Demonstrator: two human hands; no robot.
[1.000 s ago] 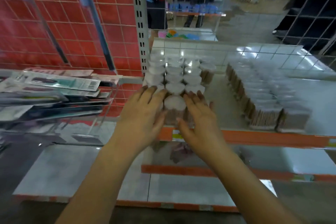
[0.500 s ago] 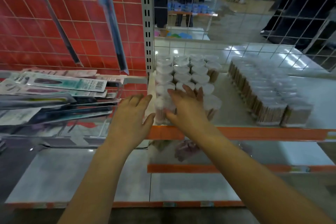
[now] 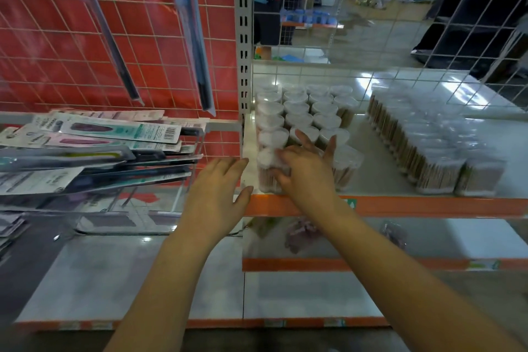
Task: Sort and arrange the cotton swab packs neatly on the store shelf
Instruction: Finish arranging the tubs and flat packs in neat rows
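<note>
Round clear cotton swab packs (image 3: 300, 117) stand in tight rows at the left end of the white shelf with the orange front edge (image 3: 428, 206). My right hand (image 3: 307, 171) rests on the front row, fingers spread over the lids and thumb against the side of the front-left pack (image 3: 265, 171). Another front pack (image 3: 348, 166) stands just to the right of that hand. My left hand (image 3: 217, 194) hovers flat and empty beside the shelf's left corner, apart from the packs. Rectangular clear swab packs (image 3: 428, 146) fill rows further right.
A grey slotted upright (image 3: 244, 37) borders the packs on the left. Carded toothbrush packs (image 3: 114, 134) lie stacked on a wire rack to the left, and two more hang on the red grid (image 3: 191, 37). Bagged items (image 3: 300, 234) lie on the lower shelf.
My right hand slid left across the front row onto the front-left pack. My left hand came off the packs and moved left to the shelf corner.
</note>
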